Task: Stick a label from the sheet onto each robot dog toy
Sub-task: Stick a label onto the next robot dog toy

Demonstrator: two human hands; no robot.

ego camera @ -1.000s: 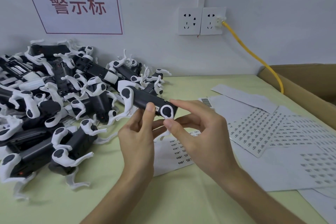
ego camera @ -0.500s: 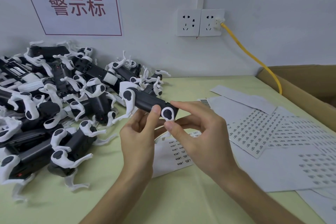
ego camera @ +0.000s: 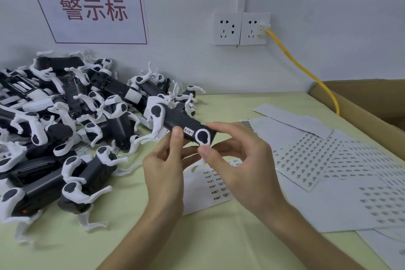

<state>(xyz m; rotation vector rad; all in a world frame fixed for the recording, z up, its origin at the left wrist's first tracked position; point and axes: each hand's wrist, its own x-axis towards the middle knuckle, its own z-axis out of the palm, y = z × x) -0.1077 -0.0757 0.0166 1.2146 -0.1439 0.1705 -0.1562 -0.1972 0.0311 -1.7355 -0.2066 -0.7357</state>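
A black robot dog toy [ego camera: 179,121] with white legs is held above the table between both hands. My left hand [ego camera: 164,173] grips its body from below, thumb tip resting on its side just left of a small white label [ego camera: 189,132] stuck there. My right hand [ego camera: 238,162] holds the toy's near end, fingers over the top and thumb under the round white leg joint [ego camera: 203,136]. Beneath my hands lies the label sheet [ego camera: 210,184] with a few printed labels on it.
A big pile of black-and-white robot dog toys [ego camera: 65,120] fills the table's left side. Several used label sheets [ego camera: 317,160] spread on the right. A cardboard box [ego camera: 368,105] stands at the right edge, with a yellow cable [ego camera: 306,72] running to a wall socket.
My left thumb slid left off the label, so the label on the toy's side shows again. Both hands and the toy stayed nearly in place.
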